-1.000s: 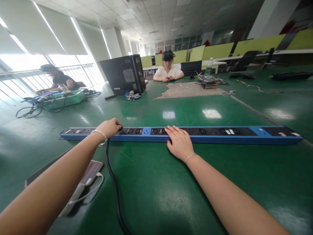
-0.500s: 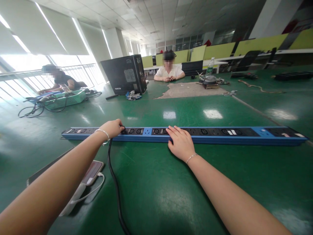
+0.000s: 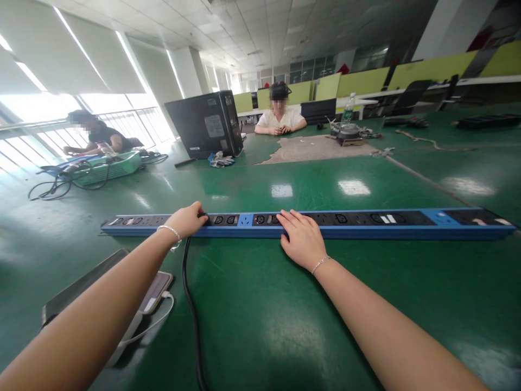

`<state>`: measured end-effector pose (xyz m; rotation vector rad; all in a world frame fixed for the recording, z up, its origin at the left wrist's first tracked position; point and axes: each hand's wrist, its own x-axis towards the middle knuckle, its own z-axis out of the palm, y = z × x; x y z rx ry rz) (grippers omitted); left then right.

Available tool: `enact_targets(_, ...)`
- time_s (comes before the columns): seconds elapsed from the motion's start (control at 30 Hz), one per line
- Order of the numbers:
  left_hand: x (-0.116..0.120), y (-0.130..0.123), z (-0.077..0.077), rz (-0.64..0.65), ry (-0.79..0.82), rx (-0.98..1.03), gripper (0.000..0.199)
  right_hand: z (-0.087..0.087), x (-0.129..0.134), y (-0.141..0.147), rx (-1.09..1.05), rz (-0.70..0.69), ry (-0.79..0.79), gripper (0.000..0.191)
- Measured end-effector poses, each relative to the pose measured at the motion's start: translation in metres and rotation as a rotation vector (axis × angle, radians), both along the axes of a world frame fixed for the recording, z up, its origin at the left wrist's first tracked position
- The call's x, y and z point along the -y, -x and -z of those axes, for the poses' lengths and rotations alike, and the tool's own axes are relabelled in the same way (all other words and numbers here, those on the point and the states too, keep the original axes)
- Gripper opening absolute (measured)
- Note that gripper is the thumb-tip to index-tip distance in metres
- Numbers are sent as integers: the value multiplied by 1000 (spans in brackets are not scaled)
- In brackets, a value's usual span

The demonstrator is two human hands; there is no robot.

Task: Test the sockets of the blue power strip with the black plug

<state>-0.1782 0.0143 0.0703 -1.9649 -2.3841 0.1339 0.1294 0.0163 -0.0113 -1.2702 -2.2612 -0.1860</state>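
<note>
A long blue power strip [image 3: 350,232] with black socket panels lies across the green table. My left hand [image 3: 185,220] is closed on a plug at the strip's left half; the fingers hide most of the plug. From beneath that hand a black power cord [image 3: 190,304] runs down toward the bottom edge. Flat on the strip, right of its blue middle socket [image 3: 245,219], rests my right hand [image 3: 302,236] with fingers stretched out and its thumb against the near side.
Beside my left forearm lie a phone [image 3: 157,293] with a white cable [image 3: 165,326] and a dark flat device [image 3: 87,282]. Farther back stand a black computer case [image 3: 199,125], gloves [image 3: 221,159] and a green basket [image 3: 109,169]. Two people sit beyond the table.
My left hand has shifted very slightly, its wrist a little lower, and the cord below it hangs a bit differently. The right hand stays in place on the strip.
</note>
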Motion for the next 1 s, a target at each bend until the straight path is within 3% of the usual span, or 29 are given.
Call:
enact_targets(0.17, -11, 5, -5, 16, 83, 39, 26, -1, 0, 0, 9, -1, -1, 46)
enact_targets(0.5, -3, -4, -4, -16, 58, -6, 30, -2, 1, 0, 12, 3, 3, 46)
enact_targets(0.83, 14, -7, 14, -89, -76, 44, 37, -2, 0, -1, 28, -18, 1, 45)
enact_targets(1.0, 12, -4, -1, -80, -94, 95, 35, -2, 0, -1, 27, -14, 0, 43)
